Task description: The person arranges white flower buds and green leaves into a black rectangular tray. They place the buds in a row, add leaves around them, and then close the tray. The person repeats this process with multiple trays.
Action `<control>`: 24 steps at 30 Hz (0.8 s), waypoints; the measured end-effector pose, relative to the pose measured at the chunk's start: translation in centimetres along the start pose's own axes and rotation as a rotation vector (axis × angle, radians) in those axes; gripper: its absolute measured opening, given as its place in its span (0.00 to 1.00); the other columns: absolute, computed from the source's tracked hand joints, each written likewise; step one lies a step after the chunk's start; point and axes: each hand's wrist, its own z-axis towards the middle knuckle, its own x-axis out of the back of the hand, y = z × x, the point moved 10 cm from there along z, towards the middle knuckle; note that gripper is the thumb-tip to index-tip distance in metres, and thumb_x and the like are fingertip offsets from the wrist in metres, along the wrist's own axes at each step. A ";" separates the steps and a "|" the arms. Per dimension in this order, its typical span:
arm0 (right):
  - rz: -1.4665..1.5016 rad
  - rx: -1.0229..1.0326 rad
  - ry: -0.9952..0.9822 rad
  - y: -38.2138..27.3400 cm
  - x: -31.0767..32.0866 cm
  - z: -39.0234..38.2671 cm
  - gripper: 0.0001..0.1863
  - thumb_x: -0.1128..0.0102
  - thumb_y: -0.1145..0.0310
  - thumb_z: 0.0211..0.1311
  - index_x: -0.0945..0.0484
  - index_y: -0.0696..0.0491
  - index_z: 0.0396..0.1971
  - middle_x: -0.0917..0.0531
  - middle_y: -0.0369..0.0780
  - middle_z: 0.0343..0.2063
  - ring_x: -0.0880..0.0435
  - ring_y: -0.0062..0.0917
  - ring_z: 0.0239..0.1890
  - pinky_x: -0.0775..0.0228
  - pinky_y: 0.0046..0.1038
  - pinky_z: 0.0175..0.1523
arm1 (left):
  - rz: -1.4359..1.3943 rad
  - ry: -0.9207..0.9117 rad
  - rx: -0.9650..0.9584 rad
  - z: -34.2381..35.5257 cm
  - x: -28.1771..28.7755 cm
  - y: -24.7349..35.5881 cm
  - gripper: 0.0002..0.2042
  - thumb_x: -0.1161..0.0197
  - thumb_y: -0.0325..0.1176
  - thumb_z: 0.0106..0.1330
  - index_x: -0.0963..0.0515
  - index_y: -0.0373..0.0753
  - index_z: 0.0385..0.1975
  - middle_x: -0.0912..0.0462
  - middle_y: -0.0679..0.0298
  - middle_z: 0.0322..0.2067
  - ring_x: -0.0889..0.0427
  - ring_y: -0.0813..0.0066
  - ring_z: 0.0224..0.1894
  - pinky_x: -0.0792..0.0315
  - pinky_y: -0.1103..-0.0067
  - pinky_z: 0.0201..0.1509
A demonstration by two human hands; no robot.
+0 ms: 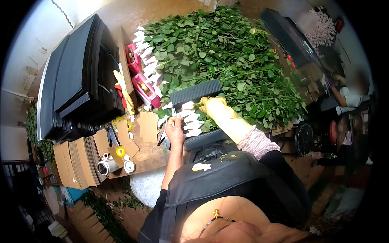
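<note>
My right hand point(214, 107), in a long yellow glove, is closed around the stem of a pale rose point(188, 106), just below its bud. My bare left hand point(174, 128) is beside the bud with its fingers pinched together; what they hold, if anything, is too small to make out. Several white-wrapped buds point(193, 124) lie in a row between my hands. They rest between a dark corrugated sheet point(195, 92) on the far side and another dark corrugated piece point(206, 139) close to my apron point(227, 174).
Leafy stems point(219, 48) are heaped across the table, with white-wrapped buds point(148, 60) along their left side by pink baskets point(146, 90). Left stand black corrugated sheets point(81, 77), brown cardboard pieces point(79, 162), tape point(120, 151) and a mug point(108, 165). A co-worker point(350, 97) is at right.
</note>
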 end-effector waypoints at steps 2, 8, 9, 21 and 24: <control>0.014 -0.035 -0.052 0.3 0.7 -0.7 0.22 0.44 0.46 0.69 0.24 0.49 0.51 0.13 0.43 0.33 0.12 0.40 0.36 0.23 0.42 0.45 | -0.058 0.174 0.137 -0.2 3.5 0.0 0.12 0.38 0.36 0.73 0.22 0.41 0.26 0.25 0.75 0.21 0.34 0.88 0.21 0.40 0.83 0.24; 0.352 0.084 -0.287 0.3 5.4 -3.7 0.31 0.37 0.49 0.66 0.30 0.48 0.63 0.16 0.46 0.50 0.18 0.45 0.55 0.25 0.42 0.59 | 0.298 -0.261 0.040 1.6 4.3 -0.3 0.10 0.33 0.34 0.68 0.26 0.39 0.29 0.21 0.69 0.27 0.22 0.76 0.32 0.27 0.77 0.40; 0.329 0.071 -0.200 1.2 4.7 -3.9 0.32 0.35 0.49 0.64 0.30 0.48 0.63 0.15 0.46 0.49 0.16 0.42 0.53 0.24 0.41 0.58 | 0.385 -0.337 0.024 0.6 0.7 1.5 0.12 0.30 0.39 0.65 0.24 0.38 0.32 0.17 0.63 0.30 0.21 0.74 0.33 0.27 0.76 0.40; 0.002 0.025 -0.188 0.5 0.6 -1.9 0.34 0.38 0.45 0.65 0.32 0.49 0.65 0.15 0.44 0.48 0.13 0.35 0.49 0.22 0.39 0.52 | 0.028 -0.043 0.202 1.5 3.7 0.2 0.14 0.38 0.34 0.73 0.26 0.40 0.22 0.20 0.72 0.26 0.28 0.85 0.24 0.33 0.81 0.29; 0.008 0.050 -0.094 0.7 2.0 -2.9 0.34 0.38 0.45 0.64 0.32 0.46 0.66 0.13 0.46 0.46 0.13 0.39 0.47 0.22 0.40 0.52 | -0.117 0.018 0.107 2.1 5.8 4.6 0.12 0.40 0.31 0.72 0.27 0.41 0.23 0.18 0.69 0.28 0.27 0.86 0.25 0.31 0.82 0.30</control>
